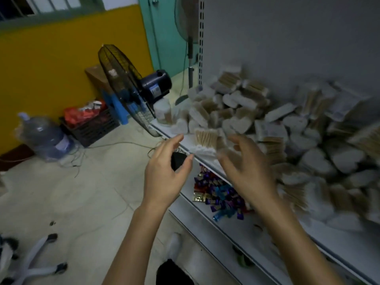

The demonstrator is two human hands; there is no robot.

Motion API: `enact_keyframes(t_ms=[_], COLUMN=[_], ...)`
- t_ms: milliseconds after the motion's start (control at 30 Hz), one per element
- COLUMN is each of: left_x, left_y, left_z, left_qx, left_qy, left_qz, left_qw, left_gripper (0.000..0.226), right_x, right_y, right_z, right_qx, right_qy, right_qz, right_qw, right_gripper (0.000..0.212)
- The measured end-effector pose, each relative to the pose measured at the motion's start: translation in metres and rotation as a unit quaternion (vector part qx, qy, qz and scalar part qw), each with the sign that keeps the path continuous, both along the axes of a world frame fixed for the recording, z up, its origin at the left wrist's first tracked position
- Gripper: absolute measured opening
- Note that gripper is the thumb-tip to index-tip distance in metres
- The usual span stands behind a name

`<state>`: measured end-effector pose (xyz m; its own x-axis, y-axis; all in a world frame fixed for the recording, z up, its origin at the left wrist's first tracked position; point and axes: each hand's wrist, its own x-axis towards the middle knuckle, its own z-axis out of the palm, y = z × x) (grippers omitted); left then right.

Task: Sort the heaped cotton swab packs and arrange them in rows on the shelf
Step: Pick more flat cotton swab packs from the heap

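Observation:
A big heap of cotton swab packs (pixel 287 128) covers the white shelf (pixel 186 140), spreading from its left end to the right edge of view. One pack (pixel 205 140) with wooden sticks stands near the shelf's front edge, just beyond my hands. My left hand (pixel 166 171) hovers in front of the shelf edge, fingers loosely curved, holding nothing. My right hand (pixel 244 171) is blurred, fingers spread, right of that pack and over the heap's front; whether it touches a pack is unclear.
A round swab jar (pixel 163 111) stands at the shelf's left end. A lower shelf holds bright wrapped candies (pixel 218 194). A black standing fan (pixel 125 89) leans close to the shelf's left end. A water bottle (pixel 43 136) and a black crate (pixel 90 124) sit on the floor.

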<state>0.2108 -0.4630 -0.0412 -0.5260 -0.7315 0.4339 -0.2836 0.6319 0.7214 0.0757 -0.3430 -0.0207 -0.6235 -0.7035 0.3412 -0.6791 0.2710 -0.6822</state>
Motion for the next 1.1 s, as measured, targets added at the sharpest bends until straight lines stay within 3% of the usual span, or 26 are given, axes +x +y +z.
enact_keyframes(t_ms=[267,367,467,567,633,700,800,867,900,967,1033,1100], left_x=[-0.032,-0.045,-0.065,-0.088,-0.107,-0.124,-0.137,-0.135,-0.131,-0.12,-0.107,-0.098], left_y=[-0.123,-0.149,-0.162,-0.167,-0.166,-0.165,-0.167,-0.169,-0.169,-0.174,-0.181,-0.184], left_z=[-0.011,-0.007,0.001,0.014,0.029,0.044,0.058,0.062,0.062,0.059,0.054,0.053], left_qx=[0.017,0.033,0.036,0.01,0.007,0.024,-0.019,-0.029,0.002,0.059,0.112,0.152], left_qy=[0.009,0.036,0.071,0.057,0.01,-0.04,-0.066,-0.026,-0.002,0.036,0.071,0.085], left_qz=[-0.164,-0.222,-0.282,-0.35,-0.415,-0.46,-0.413,-0.357,-0.347,-0.325,-0.289,-0.27], left_qw=[0.986,0.974,0.956,0.935,0.91,0.887,0.908,0.933,0.938,0.943,0.948,0.947], left_gripper=[0.039,0.034,0.034,0.059,0.085,0.092,0.077,0.061,0.052,0.032,0.031,0.048], right_x=[-0.04,-0.048,-0.054,-0.047,-0.039,-0.033,-0.034,-0.044,-0.053,-0.077,-0.104,-0.128], right_y=[-0.161,-0.174,-0.161,-0.145,-0.135,-0.131,-0.131,-0.14,-0.145,-0.155,-0.166,-0.178], right_z=[-0.012,-0.015,-0.012,0.009,0.034,0.064,0.095,0.102,0.1,0.091,0.085,0.082], right_qx=[0.111,0.156,0.125,0.075,0.07,0.084,0.044,-0.051,-0.099,-0.158,-0.121,0.079], right_qy=[0.037,0.019,-0.014,-0.026,0.005,-0.002,-0.051,-0.132,-0.135,-0.079,0.015,0.119], right_qz=[-0.072,-0.103,-0.136,-0.143,-0.099,-0.049,-0.007,-0.01,-0.039,-0.138,-0.192,-0.154], right_qw=[0.99,0.982,0.983,0.987,0.993,0.995,0.998,0.99,0.985,0.975,0.974,0.978], right_gripper=[0.031,0.026,0.029,0.034,0.033,0.03,0.031,0.023,0.013,0.025,0.039,0.056])
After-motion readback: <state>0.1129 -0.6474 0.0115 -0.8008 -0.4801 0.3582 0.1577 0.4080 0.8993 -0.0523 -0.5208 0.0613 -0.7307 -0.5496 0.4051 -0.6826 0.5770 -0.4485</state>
